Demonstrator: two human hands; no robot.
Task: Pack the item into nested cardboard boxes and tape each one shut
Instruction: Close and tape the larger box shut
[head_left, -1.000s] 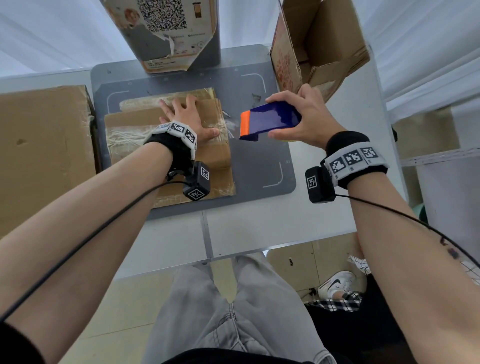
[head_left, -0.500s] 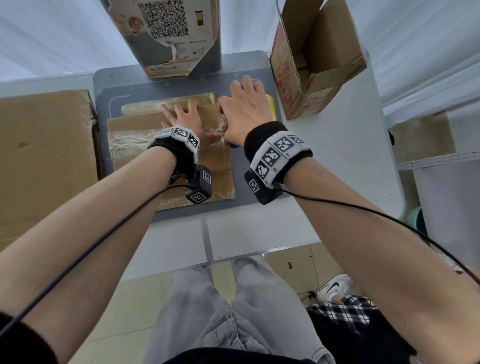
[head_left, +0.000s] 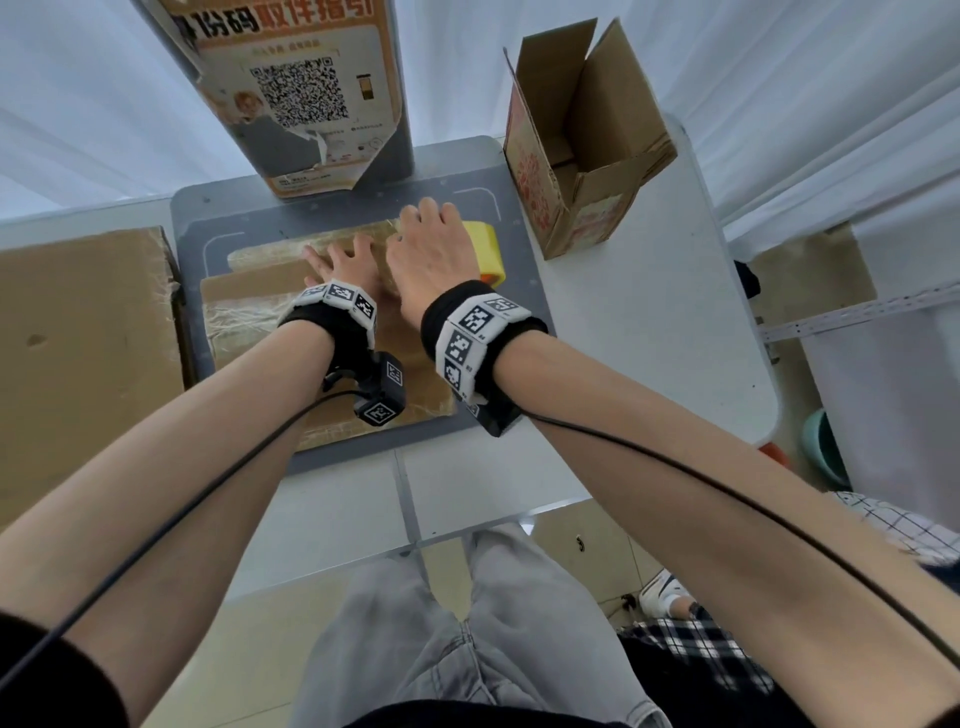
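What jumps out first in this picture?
Two hands meet at the centre: the left hand lies flat on a taped cardboard box, the right hand over a yellow tape roll. An open, empty-looking carton leans at the table's far right.

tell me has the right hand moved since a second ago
Yes. The right hand has swung left, from over the bare grey mat onto the flat cardboard box, beside the left hand. It covers the yellow tape roll.

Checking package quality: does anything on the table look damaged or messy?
Yes. The flat cardboard box under both hands is covered in wrinkled, stringy old tape, and its edges look frayed. The open box has bent flaps.
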